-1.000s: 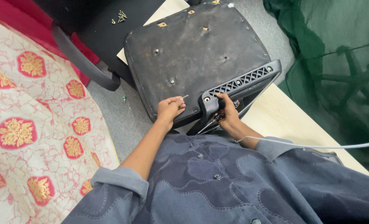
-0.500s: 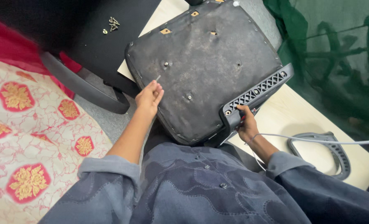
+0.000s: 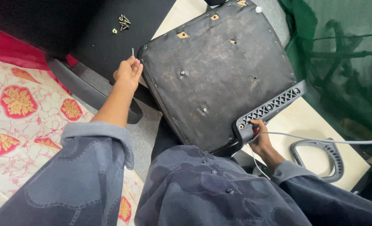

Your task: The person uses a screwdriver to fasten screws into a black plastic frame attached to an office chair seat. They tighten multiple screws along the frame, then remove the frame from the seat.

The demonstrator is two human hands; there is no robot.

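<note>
An upturned black chair seat [image 3: 219, 79] lies bottom-up across a pale wooden board [image 3: 307, 121], with bolt holes and staples showing. My left hand [image 3: 128, 72] is at the seat's left corner and pinches a small screw [image 3: 132, 52] upright between its fingertips. My right hand [image 3: 259, 136] grips the black latticed armrest bracket [image 3: 269, 109] at the seat's lower right edge. A grey cable [image 3: 319, 139] runs past that hand.
Several loose screws [image 3: 122, 23] lie on a black mesh chair back [image 3: 106, 37] at the top left. A grey loop armrest [image 3: 319, 159] rests on the board at right. Patterned red and cream fabric [image 3: 23, 113] covers the left; green cloth [image 3: 340, 62] is at right.
My left hand moved from the seat's near edge up and left to its corner and now holds a screw. My right hand stayed on the armrest bracket. The view shifted.
</note>
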